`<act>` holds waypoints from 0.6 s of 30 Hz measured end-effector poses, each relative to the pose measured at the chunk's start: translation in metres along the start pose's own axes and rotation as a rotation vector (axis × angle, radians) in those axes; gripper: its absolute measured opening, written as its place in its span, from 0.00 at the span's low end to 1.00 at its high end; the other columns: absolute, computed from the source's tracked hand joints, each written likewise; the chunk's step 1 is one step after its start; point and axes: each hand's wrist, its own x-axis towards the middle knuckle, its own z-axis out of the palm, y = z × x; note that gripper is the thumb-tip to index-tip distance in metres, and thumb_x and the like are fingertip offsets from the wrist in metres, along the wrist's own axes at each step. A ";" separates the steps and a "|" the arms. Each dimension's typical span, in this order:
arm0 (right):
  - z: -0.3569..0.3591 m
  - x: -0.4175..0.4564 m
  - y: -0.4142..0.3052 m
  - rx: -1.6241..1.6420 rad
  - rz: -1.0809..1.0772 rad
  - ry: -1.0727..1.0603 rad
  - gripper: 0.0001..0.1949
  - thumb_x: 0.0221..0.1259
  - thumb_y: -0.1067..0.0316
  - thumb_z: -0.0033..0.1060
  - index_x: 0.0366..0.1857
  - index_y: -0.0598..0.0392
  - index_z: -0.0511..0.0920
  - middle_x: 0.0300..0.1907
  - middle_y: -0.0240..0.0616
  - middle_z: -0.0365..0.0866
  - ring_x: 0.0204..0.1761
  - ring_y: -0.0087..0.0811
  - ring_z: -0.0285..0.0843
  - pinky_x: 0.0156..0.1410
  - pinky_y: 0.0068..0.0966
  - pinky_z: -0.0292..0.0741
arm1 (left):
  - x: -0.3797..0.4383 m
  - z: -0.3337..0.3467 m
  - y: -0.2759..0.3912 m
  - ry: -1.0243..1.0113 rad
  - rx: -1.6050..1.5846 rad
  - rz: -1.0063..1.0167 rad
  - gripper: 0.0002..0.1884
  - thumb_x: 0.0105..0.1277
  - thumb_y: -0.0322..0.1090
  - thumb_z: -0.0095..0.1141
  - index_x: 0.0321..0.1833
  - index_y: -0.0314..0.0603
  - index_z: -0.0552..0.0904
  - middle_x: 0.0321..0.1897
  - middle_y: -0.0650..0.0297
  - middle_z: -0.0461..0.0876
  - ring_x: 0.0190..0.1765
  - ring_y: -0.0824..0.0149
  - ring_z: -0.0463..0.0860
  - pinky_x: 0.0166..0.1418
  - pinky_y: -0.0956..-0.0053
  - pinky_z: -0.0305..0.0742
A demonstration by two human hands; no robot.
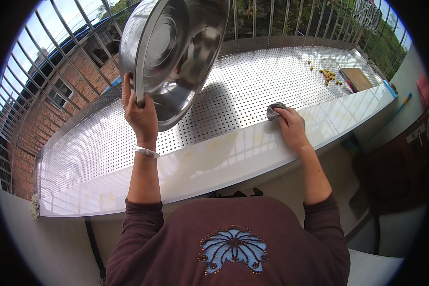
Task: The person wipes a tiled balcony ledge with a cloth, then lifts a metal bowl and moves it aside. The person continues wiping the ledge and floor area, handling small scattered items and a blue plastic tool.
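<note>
My left hand grips the rim of a large stainless steel basin, holding it tilted on its side with the shiny inside partly towards me. The basin is raised over a perforated metal sheet, on which a dark shadow falls. A bracelet circles my left wrist. Bunched in my right hand is a grey cloth, held at the inner edge of the pale, glossy stone ledge. The ledge mirrors the window bars and carries faint yellowish marks.
At the far right of the sheet lie several small yellow fruits, a wire strainer and a brown board. Metal bars enclose the left and far sides. A mop-like cloth hangs at upper right. A brown door stands at right.
</note>
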 end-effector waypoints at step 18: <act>0.179 0.057 -0.159 1.037 0.775 -0.575 0.17 0.76 0.64 0.48 0.62 0.59 0.72 0.41 0.35 0.84 0.37 0.25 0.83 0.40 0.26 0.82 | -0.048 -0.059 -0.029 0.208 0.026 -0.319 0.21 0.68 0.25 0.55 0.64 0.29 0.75 0.79 0.46 0.54 0.80 0.49 0.54 0.78 0.63 0.57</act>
